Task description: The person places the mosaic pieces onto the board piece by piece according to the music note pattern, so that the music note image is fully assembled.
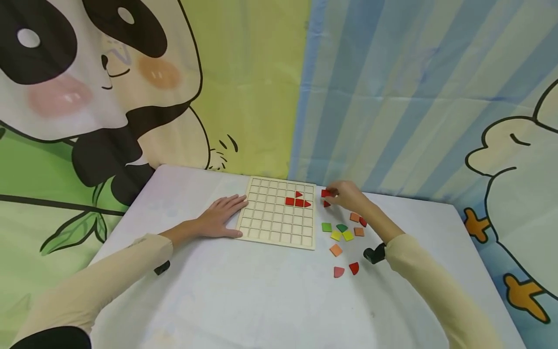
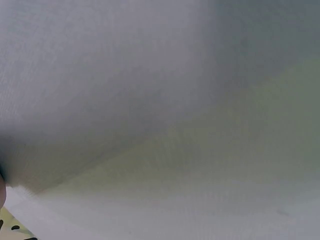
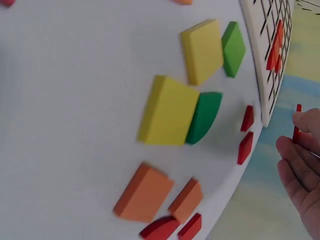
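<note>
A light wooden grid board (image 1: 270, 220) lies on the table with two red square tiles (image 1: 289, 201) and two red triangles (image 1: 298, 194) in its cells. Flat beside its left edge, my left hand (image 1: 222, 216) is spread out, fingertips at the rim. My right hand (image 1: 347, 195) is raised off the board's far right corner. Between thumb and fingers it pinches a thin red tile (image 3: 296, 125), seen edge-on in the right wrist view. Under that hand, small red pieces (image 3: 245, 148) lie on the table. The left wrist view shows mostly blurred pale surface.
Right of the board lie loose tiles: a light green square (image 1: 326, 227), a dark green quarter-round (image 1: 342, 227), yellow pieces (image 1: 348, 235) and several orange squares (image 1: 335, 250). Nearer me are a pink quarter-round (image 1: 338, 272) and a red one (image 1: 354, 268). A printed curtain (image 1: 348, 97) hangs behind the table.
</note>
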`<state>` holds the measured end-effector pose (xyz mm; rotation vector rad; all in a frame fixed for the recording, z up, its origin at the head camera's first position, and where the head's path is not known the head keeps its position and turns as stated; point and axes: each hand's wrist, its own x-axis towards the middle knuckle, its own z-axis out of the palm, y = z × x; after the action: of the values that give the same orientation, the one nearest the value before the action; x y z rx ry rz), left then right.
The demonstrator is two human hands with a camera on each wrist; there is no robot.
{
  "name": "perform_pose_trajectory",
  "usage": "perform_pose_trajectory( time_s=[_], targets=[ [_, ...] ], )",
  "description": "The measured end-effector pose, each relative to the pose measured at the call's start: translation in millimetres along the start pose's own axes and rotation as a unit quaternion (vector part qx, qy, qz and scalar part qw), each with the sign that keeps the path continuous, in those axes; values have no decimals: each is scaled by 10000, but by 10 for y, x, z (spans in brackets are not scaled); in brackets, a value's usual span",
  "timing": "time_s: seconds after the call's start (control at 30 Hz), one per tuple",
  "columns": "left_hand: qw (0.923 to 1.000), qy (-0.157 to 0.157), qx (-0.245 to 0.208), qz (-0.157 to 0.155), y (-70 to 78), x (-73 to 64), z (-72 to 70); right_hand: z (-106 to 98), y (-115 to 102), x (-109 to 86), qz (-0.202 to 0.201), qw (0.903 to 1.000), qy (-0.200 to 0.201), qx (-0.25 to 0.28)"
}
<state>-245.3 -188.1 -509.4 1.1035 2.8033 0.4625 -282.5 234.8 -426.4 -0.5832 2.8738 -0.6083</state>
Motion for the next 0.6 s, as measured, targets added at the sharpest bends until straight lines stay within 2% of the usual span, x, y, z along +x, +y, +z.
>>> perform_pose_trajectory(
  time_s=[0.13,0.33,0.5,0.6],
  targets=[
    [10000,-25,24,-26,-18,7,-2,10,-129,92,-309,9995,72,-52],
    [10000,27,-50,-21,-18,-5,-9,112,-370,337,-649,9976,-173,-190],
    [9999,29,-134,7,0,-11,11,257,-480,538,-1314,9898,-276,-479],
    [9999,70,-143,17,-1,-6,26,317,-518,606,-1361,9885,-345,-562]
  ],
)
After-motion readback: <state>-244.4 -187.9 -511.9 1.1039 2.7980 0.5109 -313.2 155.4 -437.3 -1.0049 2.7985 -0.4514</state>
